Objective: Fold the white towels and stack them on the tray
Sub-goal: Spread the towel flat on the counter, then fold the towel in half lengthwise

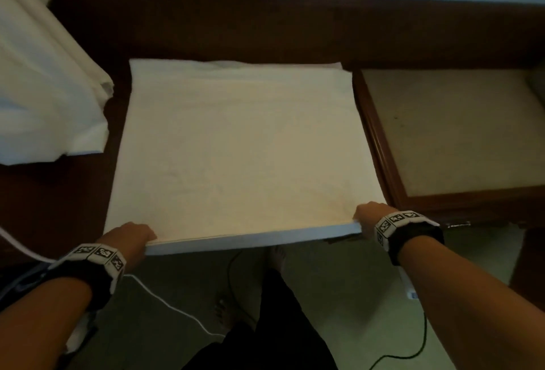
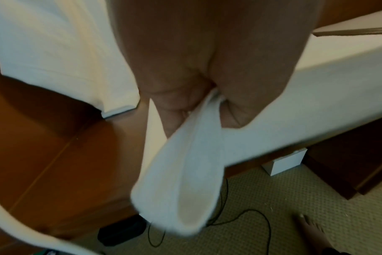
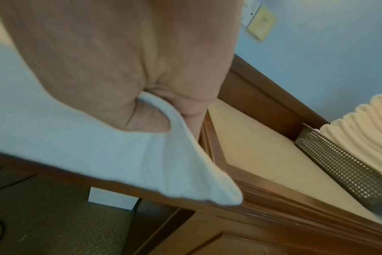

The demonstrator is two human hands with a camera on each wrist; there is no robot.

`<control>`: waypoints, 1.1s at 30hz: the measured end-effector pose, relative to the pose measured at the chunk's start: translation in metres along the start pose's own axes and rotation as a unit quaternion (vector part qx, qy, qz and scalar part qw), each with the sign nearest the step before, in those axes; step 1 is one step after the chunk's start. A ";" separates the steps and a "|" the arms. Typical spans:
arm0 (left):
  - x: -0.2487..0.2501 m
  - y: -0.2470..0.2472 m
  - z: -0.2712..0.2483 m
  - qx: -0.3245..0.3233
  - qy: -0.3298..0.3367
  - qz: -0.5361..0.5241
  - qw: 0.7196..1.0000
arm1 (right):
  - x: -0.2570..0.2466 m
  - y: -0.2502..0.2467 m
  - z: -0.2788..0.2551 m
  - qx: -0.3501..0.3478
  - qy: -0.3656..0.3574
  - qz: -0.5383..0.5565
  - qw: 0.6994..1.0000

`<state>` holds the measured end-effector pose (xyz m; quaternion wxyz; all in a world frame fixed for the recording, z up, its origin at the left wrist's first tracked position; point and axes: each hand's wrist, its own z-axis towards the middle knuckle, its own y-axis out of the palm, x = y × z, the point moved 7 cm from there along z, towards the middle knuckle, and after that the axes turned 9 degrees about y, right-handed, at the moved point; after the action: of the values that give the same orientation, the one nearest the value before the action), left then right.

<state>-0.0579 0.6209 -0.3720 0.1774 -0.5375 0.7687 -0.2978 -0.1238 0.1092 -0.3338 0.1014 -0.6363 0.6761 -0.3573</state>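
Both hands curled | left hand (image 1: 129, 235), right hand (image 1: 372, 216) pinch towel (image 1: 236, 145) near corners, seemingly doubled

Right hand (image 3: 129, 72) pinches white towel (image 3: 81, 138) corner.

The head view is looking dim and soft, its corners sinking into shadow; warm light is falling on the towel (image 1: 236, 145), leaving the dark wooden table (image 1: 265, 24) murky; both wrist views are showing brighter, though motion blur is smearing cloth edges and wide-angle distortion is bending straight lines.
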 end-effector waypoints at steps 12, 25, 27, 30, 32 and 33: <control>-0.015 -0.073 0.013 0.059 -0.006 -0.067 0.996 | 0.017 -0.067 0.021 0.047 0.015 0.076 0.996; -0.062 -0.207 0.103 0.133 -0.045 -0.076 0.987 | 0.008 -0.203 0.124 0.097 0.005 0.078 0.992; -0.068 -0.221 0.119 0.138 -0.062 -0.069 0.986 | 0.003 -0.220 0.142 0.101 -0.005 0.067 0.993; -0.066 -0.241 0.137 0.152 -0.072 -0.072 0.983 | 0.000 -0.233 0.168 0.096 -0.008 0.071 0.993; -0.066 -0.244 0.143 0.173 -0.086 -0.063 0.979 | 0.000 -0.234 0.180 0.123 -0.001 0.058 0.991; -0.066 -0.242 0.144 0.202 -0.092 -0.049 0.974 | -0.001 -0.233 0.182 0.159 0.004 0.051 0.986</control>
<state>0.2259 0.5845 -0.3276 0.3374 -0.5526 0.6457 -0.4048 0.1677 0.0603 -0.3234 0.2172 -0.5755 0.6423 -0.4572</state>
